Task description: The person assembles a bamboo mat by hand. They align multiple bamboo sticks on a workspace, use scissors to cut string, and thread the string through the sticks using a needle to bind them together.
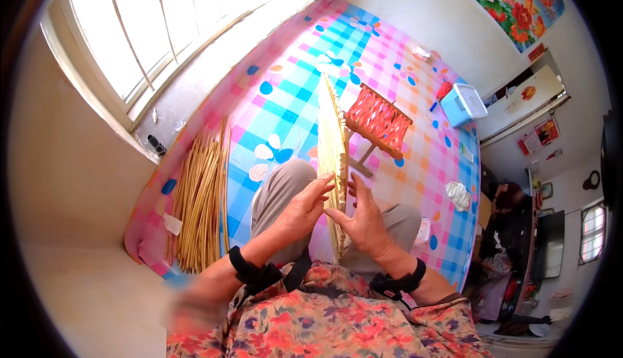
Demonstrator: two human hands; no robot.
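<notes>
Our left hand [304,210] pinches a thin straw [322,178]; right hand [363,218], fingers spread, braces the upright woven mat [332,157].

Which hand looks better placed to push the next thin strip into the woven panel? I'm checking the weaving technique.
Probably the left hand: its fingertips pinch a thin strip at the woven panel. The right hand rests flat against the panel's other side.
</notes>
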